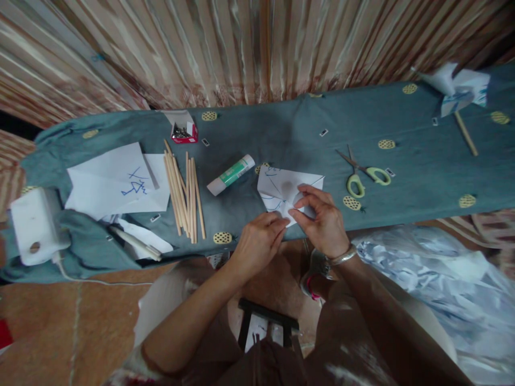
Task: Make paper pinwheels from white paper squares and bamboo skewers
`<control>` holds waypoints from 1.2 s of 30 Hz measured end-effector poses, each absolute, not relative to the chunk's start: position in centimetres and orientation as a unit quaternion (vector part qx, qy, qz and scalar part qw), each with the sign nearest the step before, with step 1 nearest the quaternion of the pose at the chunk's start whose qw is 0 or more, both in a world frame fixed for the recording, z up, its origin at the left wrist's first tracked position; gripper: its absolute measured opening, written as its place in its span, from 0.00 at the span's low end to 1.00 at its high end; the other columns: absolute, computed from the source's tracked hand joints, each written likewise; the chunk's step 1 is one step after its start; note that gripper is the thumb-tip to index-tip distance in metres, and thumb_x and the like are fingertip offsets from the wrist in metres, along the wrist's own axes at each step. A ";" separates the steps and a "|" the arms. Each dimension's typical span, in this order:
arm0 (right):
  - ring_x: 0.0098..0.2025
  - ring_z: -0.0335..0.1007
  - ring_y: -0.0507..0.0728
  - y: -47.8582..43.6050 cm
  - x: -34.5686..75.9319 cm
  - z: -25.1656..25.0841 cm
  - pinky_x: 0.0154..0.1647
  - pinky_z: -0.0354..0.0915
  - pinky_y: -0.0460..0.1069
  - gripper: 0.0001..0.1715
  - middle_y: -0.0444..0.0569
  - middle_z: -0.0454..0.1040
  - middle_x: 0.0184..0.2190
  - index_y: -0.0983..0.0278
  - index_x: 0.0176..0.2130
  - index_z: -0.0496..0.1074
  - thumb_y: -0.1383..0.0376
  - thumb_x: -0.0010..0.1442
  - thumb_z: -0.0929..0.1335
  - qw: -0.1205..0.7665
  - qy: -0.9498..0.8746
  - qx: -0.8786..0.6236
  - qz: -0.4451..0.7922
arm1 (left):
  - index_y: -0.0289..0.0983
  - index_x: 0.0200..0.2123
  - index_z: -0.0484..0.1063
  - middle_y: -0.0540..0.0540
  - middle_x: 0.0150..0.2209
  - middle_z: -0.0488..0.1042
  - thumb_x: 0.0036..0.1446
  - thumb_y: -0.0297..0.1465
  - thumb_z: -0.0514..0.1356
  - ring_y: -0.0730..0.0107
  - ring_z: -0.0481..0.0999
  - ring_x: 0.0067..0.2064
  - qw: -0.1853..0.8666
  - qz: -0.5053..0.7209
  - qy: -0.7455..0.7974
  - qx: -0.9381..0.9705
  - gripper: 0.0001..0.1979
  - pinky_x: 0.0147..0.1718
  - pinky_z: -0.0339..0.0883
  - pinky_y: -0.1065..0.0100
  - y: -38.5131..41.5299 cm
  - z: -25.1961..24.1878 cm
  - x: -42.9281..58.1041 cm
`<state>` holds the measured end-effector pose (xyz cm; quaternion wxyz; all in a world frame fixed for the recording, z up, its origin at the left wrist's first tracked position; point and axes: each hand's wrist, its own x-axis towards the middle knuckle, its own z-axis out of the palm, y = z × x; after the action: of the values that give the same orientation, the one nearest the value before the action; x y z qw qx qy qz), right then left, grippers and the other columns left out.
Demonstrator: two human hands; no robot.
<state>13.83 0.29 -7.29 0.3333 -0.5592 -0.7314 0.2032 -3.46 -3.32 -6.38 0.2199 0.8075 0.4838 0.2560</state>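
Note:
A white sheet of paper (306, 179) with blue pen marks and crease lines lies at the front edge of the cloth-covered table, partly folded. My left hand (259, 238) pinches its near corner. Fingers and thumb of my right hand (322, 220) close on the paper just beside it, near the middle. Left of the paper rests a green and white glue stick (231, 174). To the right lie scissors (364, 171) with green handles, their blades slightly apart. A paper pinwheel (461, 88) on a wooden stick is at the far right.
Several wooden sticks (185, 198) lie left of the glue stick, beside drawn-on paper sheets (108, 182). Behind them stands an opened red box (184, 131) of small metal pieces. A white device (38, 225) with a cable sits at the left end. A plastic bag (434, 279) is below right.

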 end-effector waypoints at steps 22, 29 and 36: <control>0.56 0.63 0.63 -0.5 13.7 -7.2 0.55 0.63 0.61 0.13 0.54 0.67 0.56 0.61 0.43 0.76 0.63 0.63 0.64 0.316 -0.781 -0.512 0.170 | 0.35 0.45 0.74 0.45 0.36 0.75 0.62 0.27 0.54 0.67 0.76 0.40 0.238 0.238 0.491 0.803 0.11 0.40 0.72 0.66 -3.3 -6.2 -3.4; 0.56 0.62 0.64 -0.4 13.7 -7.3 0.57 0.62 0.61 0.16 0.56 0.67 0.57 0.63 0.46 0.76 0.63 0.64 0.63 0.293 -0.798 -0.505 0.151 | 0.35 0.44 0.74 0.45 0.37 0.75 0.61 0.26 0.56 0.67 0.76 0.40 0.234 0.245 0.490 0.804 0.10 0.41 0.71 0.67 -3.3 -6.4 -3.4; 0.59 0.59 0.65 -0.7 13.5 -7.3 0.57 0.61 0.63 0.16 0.55 0.64 0.59 0.61 0.47 0.75 0.65 0.64 0.62 0.257 -0.815 -0.504 0.126 | 0.35 0.43 0.74 0.45 0.36 0.75 0.62 0.27 0.55 0.67 0.76 0.39 0.231 0.240 0.493 0.804 0.10 0.40 0.72 0.66 -3.3 -6.4 -3.4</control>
<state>13.51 -0.68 -7.26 0.2575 -0.5043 -0.8145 0.1264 -3.37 -3.27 -6.37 0.2308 0.8040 0.4930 0.2395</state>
